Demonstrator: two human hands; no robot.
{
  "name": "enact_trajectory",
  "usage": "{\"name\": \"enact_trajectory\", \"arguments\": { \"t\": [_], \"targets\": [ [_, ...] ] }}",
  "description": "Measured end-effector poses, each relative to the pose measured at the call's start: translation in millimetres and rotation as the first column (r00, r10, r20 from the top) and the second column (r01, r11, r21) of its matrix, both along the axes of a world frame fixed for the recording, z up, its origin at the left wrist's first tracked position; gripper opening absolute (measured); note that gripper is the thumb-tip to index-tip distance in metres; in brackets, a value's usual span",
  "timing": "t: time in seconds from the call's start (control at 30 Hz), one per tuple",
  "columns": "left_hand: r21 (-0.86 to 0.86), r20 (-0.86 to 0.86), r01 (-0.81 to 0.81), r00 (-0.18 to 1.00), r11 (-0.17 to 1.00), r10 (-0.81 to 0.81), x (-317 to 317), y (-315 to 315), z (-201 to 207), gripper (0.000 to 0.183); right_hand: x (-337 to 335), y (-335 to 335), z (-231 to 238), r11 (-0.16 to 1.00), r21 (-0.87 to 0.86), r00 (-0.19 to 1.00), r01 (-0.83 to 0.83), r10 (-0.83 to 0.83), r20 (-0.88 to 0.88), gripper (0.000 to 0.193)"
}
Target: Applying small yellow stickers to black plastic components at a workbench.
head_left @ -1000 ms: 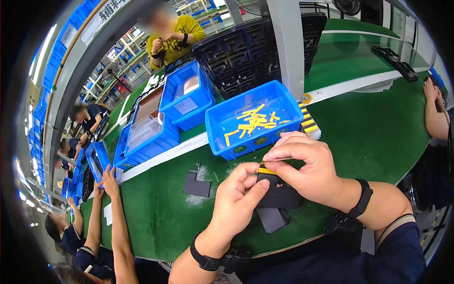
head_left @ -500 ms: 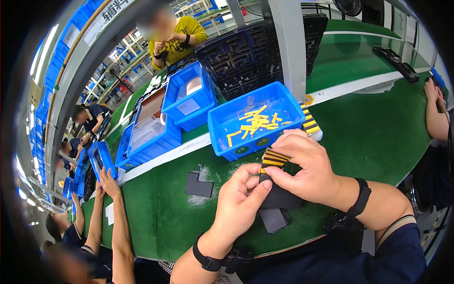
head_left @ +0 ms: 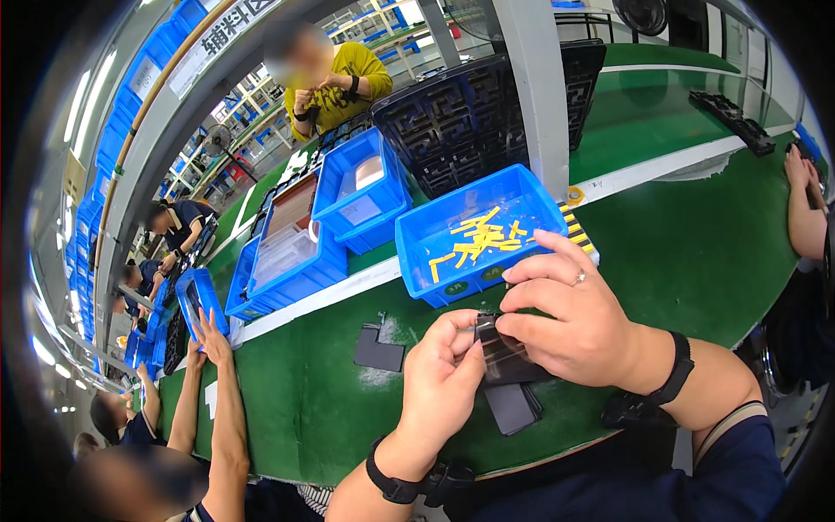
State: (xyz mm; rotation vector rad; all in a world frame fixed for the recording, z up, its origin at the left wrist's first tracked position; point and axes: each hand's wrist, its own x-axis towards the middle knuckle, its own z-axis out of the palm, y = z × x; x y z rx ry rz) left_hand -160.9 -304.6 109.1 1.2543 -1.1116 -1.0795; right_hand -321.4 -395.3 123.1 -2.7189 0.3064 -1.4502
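My left hand [head_left: 445, 370] grips the left edge of a thin, dark, glossy flat piece [head_left: 504, 358] between thumb and fingers. At its top corner, the thumb and fingertips of my right hand [head_left: 570, 317] close on the same piece, the other fingers raised. Just below the held piece lies a small stack of dark grey flat pieces [head_left: 511, 411] on the green table. A dark, notched flat piece [head_left: 379, 350] rests to the left of my hands. Beyond them stands a blue bin [head_left: 435, 289] with yellow strips [head_left: 483, 237] inside.
Yellow-and-black striped material [head_left: 581, 233] sits right of the bin. More blue bins [head_left: 296, 283] stand at back left, with a black moulded tray [head_left: 448, 113] upright behind. A co-worker's arms [head_left: 222, 409] reach in at left; another's hand [head_left: 800, 178] is at far right.
The yellow-and-black striped piece between my fingers no longer shows; a dark, glossy surface faces me instead. My right-hand fingers have lifted and spread somewhat. The whole view has shifted slightly.
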Motion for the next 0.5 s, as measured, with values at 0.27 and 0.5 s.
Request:
{"name": "enact_trajectory", "arguments": {
  "t": [0.27,0.5],
  "targets": [
    [-0.047,-0.107,0.014,0.994,0.999,-0.019,-4.7,-1.4,6.2,0.024,0.3,4.1,4.2,0.984,0.161,0.988,-0.075,0.051,0.148,0.021],
    [-0.192,0.238,-0.021,0.969,0.981,0.067,-2.7,0.7,0.9,0.030,2.7,4.7,-1.7,0.972,0.229,0.996,-0.051,0.031,0.088,0.023]
  ]
}}
